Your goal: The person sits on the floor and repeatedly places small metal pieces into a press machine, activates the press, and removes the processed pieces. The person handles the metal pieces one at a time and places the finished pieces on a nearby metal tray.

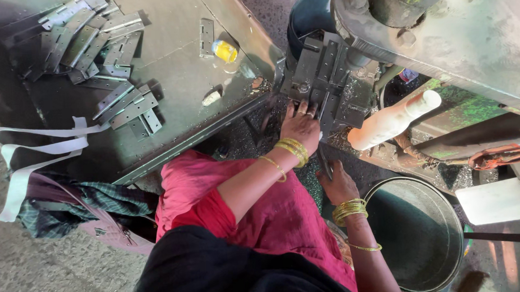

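While your left hand (299, 127) lay flat, fingers (301, 108) extended and gripping nothing, on the grey hinge plate (321, 73) in the press die, your right hand (338, 186) was curled around a thin metal piece (326, 166). Beside that wrist stood a round metal bucket (444, 214); its contents could not be made out.

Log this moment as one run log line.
left hand: on press die | right hand: low beside steel tub | hinge plates: piled on table
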